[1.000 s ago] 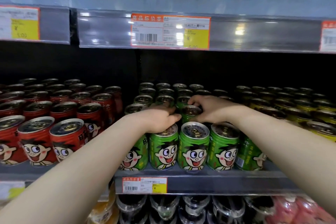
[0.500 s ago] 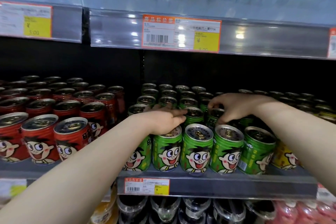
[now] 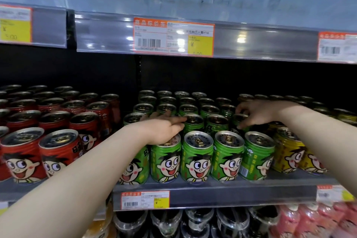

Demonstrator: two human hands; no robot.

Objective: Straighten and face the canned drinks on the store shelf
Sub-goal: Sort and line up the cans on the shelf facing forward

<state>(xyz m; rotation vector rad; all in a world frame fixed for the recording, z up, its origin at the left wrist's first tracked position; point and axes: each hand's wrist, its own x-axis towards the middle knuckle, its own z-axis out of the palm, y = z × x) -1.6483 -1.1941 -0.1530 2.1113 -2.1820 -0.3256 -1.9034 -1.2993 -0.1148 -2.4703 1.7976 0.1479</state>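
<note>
Green cartoon-face cans fill the middle of the shelf (image 3: pixel 212 195) in several rows. Most cans in the front green row (image 3: pixel 197 158) show their faces forward. The rightmost front green can (image 3: pixel 257 157) is turned, showing a barcode. My left hand (image 3: pixel 162 131) lies flat, fingers together, on the tops of the front-left and second-row green cans. My right hand (image 3: pixel 257 114) reaches further back with curled fingers around the top of a second-row green can (image 3: pixel 239 121).
Red cans (image 3: pixel 56 152) of the same kind stand to the left, yellow cans (image 3: pixel 289 152) to the right. The upper shelf edge (image 3: pixel 104 33) with price tags overhangs the cans. Bottled drinks (image 3: pixel 193 222) fill the shelf below.
My right hand has moved right and back, from the third column's second-row can to the rightmost green column. My left hand stayed on the front-left can tops. The view shifted slightly left and down.
</note>
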